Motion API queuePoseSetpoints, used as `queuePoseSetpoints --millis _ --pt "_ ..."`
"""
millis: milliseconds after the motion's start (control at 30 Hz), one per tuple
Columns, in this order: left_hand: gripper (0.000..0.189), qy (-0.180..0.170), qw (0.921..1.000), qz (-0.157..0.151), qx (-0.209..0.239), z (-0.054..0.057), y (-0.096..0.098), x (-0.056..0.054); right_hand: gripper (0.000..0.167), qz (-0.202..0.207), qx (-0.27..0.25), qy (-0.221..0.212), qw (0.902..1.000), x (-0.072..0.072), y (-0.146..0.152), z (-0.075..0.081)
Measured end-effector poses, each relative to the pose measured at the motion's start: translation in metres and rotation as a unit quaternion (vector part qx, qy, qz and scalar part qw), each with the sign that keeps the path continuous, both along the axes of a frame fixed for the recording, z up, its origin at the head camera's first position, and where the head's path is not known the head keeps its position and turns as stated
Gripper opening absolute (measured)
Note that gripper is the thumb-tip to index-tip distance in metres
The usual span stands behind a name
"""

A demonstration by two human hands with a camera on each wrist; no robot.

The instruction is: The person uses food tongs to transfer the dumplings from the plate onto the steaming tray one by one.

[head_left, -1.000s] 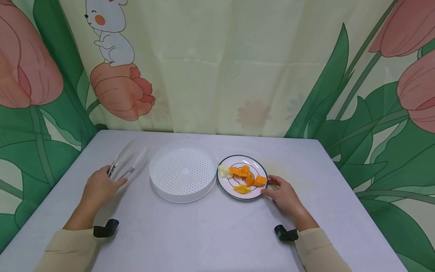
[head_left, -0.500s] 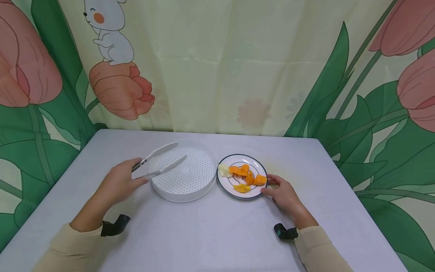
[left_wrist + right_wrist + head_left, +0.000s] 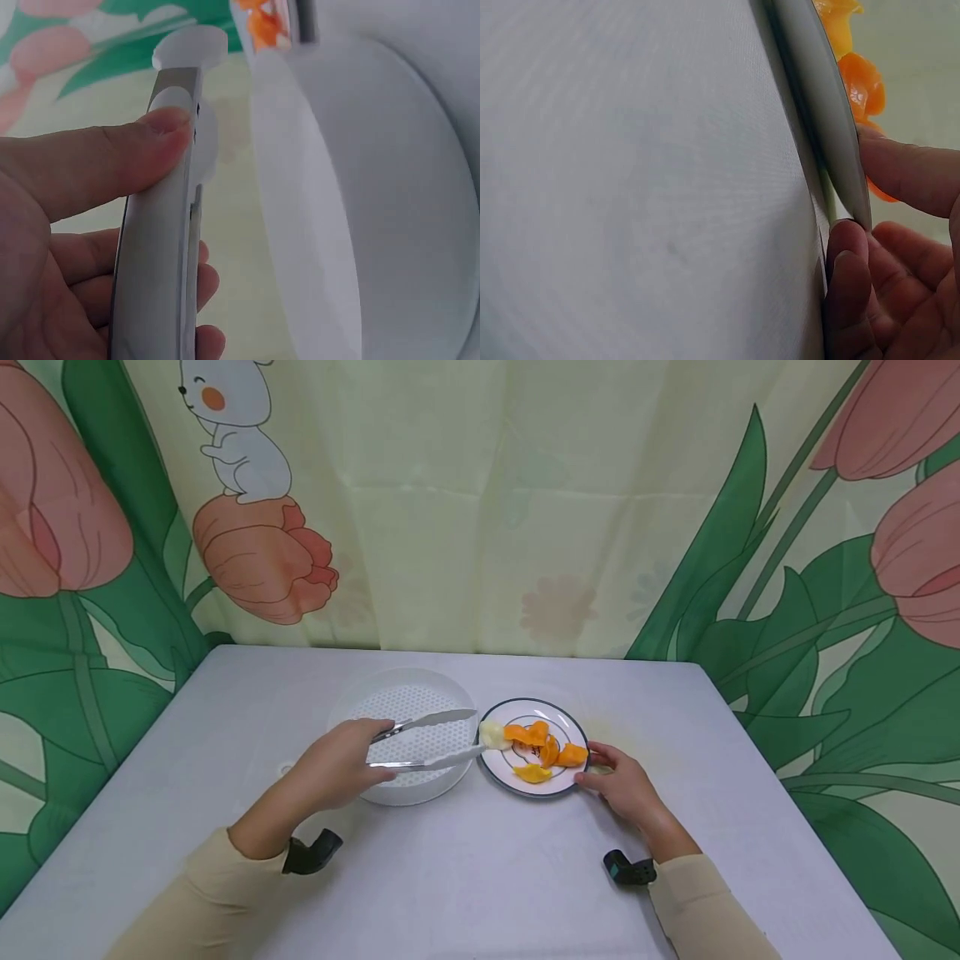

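Observation:
My left hand (image 3: 337,766) grips a pair of tongs (image 3: 442,718) with metal handles and whitish tips. Its thumb presses one metal arm in the left wrist view, fingers curled behind the other. The tongs stand spread over the white round perforated tray (image 3: 397,697). Their tips reach the plate's left edge, on either side of a pale yellowish piece (image 3: 492,735). My right hand (image 3: 621,783) pinches the right rim of the white, dark-edged plate (image 3: 495,770), thumb on top and fingers beneath. Several curled orange pieces (image 3: 550,752) and a yellow one (image 3: 533,773) lie on it.
A pale cloth covers the table (image 3: 480,877). The tray stands just left of the plate, its side wall (image 3: 405,195) rising close beside the tongs in the left wrist view. Behind the table's back edge hangs a printed curtain (image 3: 420,527).
My left hand has carried the tongs rightward from the table's left side, across the tray to the plate's left edge. The right hand stays at the plate's rim.

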State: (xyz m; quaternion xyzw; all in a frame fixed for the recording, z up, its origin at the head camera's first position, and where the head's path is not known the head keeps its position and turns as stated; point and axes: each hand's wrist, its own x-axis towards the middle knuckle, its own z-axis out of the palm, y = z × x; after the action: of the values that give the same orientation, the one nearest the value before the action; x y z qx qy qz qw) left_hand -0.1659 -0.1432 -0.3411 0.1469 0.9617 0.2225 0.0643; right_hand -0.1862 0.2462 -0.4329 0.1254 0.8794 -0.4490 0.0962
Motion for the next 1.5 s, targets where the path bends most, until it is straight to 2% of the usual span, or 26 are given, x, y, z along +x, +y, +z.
queuePoseSetpoints --millis 167,500,800,1167,1333,1500 --pt "0.063 0.020 0.9993 -0.033 0.000 -0.008 0.021 -0.003 0.076 0.001 -0.003 0.001 1.0000 -0.001 0.001 -0.001" --pt "0.060 0.020 0.9985 -0.048 -0.018 -0.015 0.054 -0.005 0.076 0.004 -0.006 0.001 1.0000 -0.002 0.002 -0.003" --pt "0.056 0.007 0.9971 -0.066 -0.038 -0.015 0.071 -0.010 0.074 0.002 -0.013 0.003 0.9999 -0.001 0.002 -0.004" --pt "0.054 -0.017 0.9949 -0.069 -0.072 -0.015 0.088 -0.019 0.073 0.014 -0.015 0.008 0.9998 -0.001 0.003 -0.004" --pt "0.046 -0.022 0.9930 -0.078 -0.087 -0.015 0.093 -0.021 0.073 0.012 -0.018 0.010 0.9997 -0.001 0.003 -0.004" --pt "0.041 -0.026 0.9932 -0.087 -0.072 -0.014 0.090 -0.022 0.073 0.014 -0.017 0.012 0.9997 -0.001 0.004 -0.005"
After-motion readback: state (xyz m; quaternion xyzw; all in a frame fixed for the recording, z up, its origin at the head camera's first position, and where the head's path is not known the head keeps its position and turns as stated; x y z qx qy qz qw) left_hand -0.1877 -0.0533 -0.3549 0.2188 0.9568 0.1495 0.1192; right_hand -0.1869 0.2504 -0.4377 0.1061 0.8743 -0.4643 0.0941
